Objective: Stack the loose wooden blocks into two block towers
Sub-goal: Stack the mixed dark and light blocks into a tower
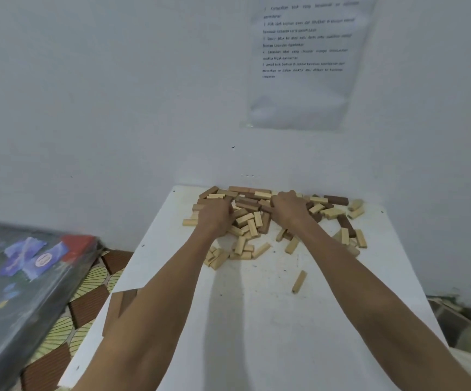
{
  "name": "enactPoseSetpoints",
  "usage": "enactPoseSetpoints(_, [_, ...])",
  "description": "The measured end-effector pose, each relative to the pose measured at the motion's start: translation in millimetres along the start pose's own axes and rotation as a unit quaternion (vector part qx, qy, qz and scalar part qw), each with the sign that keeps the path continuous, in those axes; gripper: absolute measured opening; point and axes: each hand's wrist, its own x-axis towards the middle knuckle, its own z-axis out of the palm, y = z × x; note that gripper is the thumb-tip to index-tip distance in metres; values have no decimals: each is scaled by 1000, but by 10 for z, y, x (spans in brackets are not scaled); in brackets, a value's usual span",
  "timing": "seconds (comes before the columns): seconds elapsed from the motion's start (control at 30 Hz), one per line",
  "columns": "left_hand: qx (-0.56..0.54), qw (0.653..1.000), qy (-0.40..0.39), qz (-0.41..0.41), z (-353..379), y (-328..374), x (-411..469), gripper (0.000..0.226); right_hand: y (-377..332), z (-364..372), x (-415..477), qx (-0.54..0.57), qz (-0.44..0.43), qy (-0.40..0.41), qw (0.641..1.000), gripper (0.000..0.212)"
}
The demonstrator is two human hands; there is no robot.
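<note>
Reaching forward, both bare forearms stretched over the tabletop, the person has the left hand (214, 217) and the right hand (288, 211) sunk into a heap of pale and dark-brown rectangular wooden blocks (249, 221). The heap lies at the 12 o'clock end of a white rectangular table (256, 334), close against the pale wall, and spreads from about 10 o'clock to 2 o'clock across that end. Its blocks lie jumbled, crossing and overlapping one another.

The left hand sits at the heap's 9 o'clock side and the right hand at its 1 o'clock side, both knuckles up with fingers bent down among the blocks. The fingertips are hidden, so whether either hand actually grasps a block cannot be told.

A single pale wooden block (299, 281) lies alone at 5 o'clock from the heap, well apart from it.

At the table's 8 o'clock edge a brown flat-sided piece (121, 304) shows, partly hidden behind the left forearm. On the wall at 1 o'clock hangs a white printed sheet in clear plastic (304, 60), its text too blurred to read. At 9 o'clock lies a dark plastic-wrapped bulk with blue and red patches (16, 292), and between it and the table a brown and yellow leaf-patterned floor covering (87, 294).
</note>
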Motion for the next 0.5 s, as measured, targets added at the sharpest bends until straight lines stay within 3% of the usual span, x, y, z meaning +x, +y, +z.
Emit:
enactPoseSetpoints(0.1, [11, 1000, 16, -2, -30, 42, 10, 33, 11, 32, 34, -4, 12, 12, 1000, 15])
enactPoseSetpoints(0.2, [-2, 1000, 17, -14, -126, 113, 3, 26, 20, 3, 68, 66, 26, 30, 997, 24])
enactPoseSetpoints(0.3, [-26, 999, 30, -22, -200, 158, -34, 37, -12, 8, 66, 75, 33, -7, 997, 23])
enactPoseSetpoints(0.5, [-72, 996, 12, -56, -200, 66, -83, 32, -81, -86, 66, 69, 76, -60, 993, 29])
